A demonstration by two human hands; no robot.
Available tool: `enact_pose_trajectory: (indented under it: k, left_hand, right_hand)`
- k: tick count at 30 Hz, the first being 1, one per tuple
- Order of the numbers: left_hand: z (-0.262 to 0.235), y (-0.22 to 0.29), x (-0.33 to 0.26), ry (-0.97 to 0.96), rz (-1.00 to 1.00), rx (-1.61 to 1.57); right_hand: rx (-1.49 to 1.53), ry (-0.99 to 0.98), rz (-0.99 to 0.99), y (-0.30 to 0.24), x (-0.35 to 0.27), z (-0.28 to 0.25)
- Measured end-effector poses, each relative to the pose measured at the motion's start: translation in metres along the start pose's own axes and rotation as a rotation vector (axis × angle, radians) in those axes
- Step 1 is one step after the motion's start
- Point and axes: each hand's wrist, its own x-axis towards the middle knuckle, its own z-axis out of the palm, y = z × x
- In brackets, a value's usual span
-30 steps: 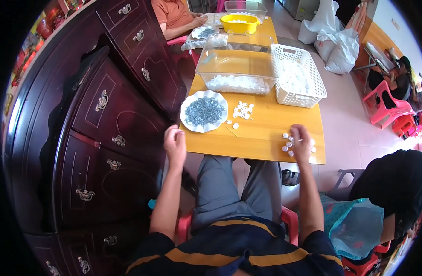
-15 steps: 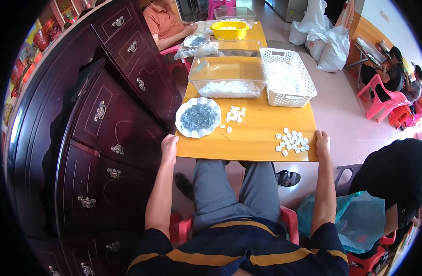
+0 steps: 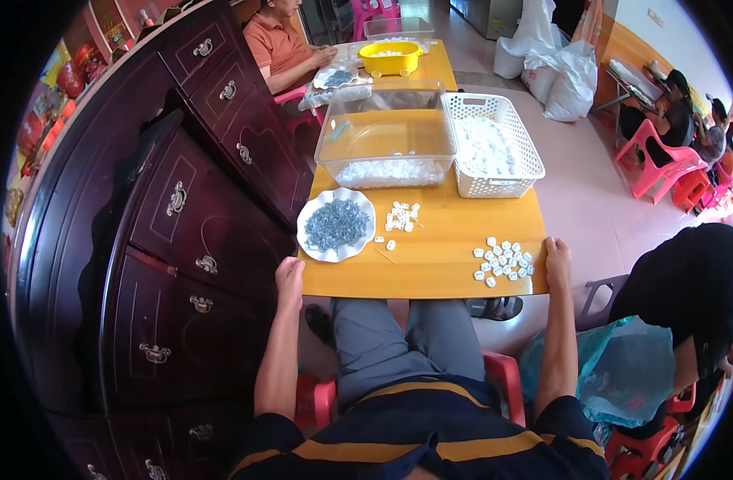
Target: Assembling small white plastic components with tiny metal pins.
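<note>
My left hand (image 3: 289, 278) grips the near left corner of the small yellow wooden table (image 3: 430, 272). My right hand (image 3: 557, 256) grips its near right corner. A cluster of small white plastic pieces (image 3: 504, 261) lies just left of my right hand. A second small cluster of white pieces (image 3: 401, 216) lies mid-table. A white scalloped plate of small grey metal parts (image 3: 336, 225) sits near my left hand.
A clear plastic tub (image 3: 386, 136) with white pieces and a white slotted basket (image 3: 494, 144) stand at the table's far end. A dark wooden cabinet (image 3: 166, 224) runs along the left. Another person (image 3: 282, 44) sits at a further table with a yellow bowl (image 3: 390, 58). Pink chairs (image 3: 662, 164) stand right.
Both hands slid from the tabletop out to the table's near corners and took hold of its edge. The table now sits farther from me, and the view has lifted.
</note>
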Motion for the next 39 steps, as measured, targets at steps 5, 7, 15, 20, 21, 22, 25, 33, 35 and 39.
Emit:
enact_pose_trajectory:
  k: [5,7,15,20,21,22,25,33,35,39]
  left_hand:
    - [-0.001,0.004,-0.007,0.021,-0.002,0.065]
    - [0.002,0.009,-0.009,0.025,-0.016,0.067]
    - [0.003,0.016,-0.013,0.014,-0.058,0.062]
    - [-0.002,0.007,-0.005,0.004,-0.063,0.096]
    - [-0.004,0.005,-0.006,0.002,-0.046,0.154]
    - [-0.005,0.002,-0.007,0.009,-0.054,0.159]
    - [0.017,0.036,-0.018,0.221,0.53,0.474]
    - [0.083,0.095,-0.08,-0.165,0.33,0.42]
    - [0.119,0.097,-0.09,-0.318,0.382,0.417]
    - [0.163,0.098,-0.099,-0.511,0.496,0.454]
  right_hand:
    - [-0.046,-0.007,-0.017,-0.008,-0.003,0.003]
    - [-0.032,-0.055,0.0,-0.013,0.001,-0.003]
    - [-0.036,-0.051,-0.028,0.009,0.006,-0.001]
    - [-0.062,-0.031,-0.065,0.005,0.0,0.005]
    - [-0.054,0.053,-0.096,-0.007,-0.005,0.01]
    - [-0.046,0.136,-0.126,-0.018,-0.011,0.016]
    - [0.056,0.325,-0.43,-0.045,-0.023,0.02]
    - [0.205,-0.292,-0.368,-0.138,-0.15,0.069]
    - [0.202,-0.424,-0.511,-0.132,-0.174,0.09]
    - [0.191,-0.519,-0.606,-0.137,-0.185,0.105]
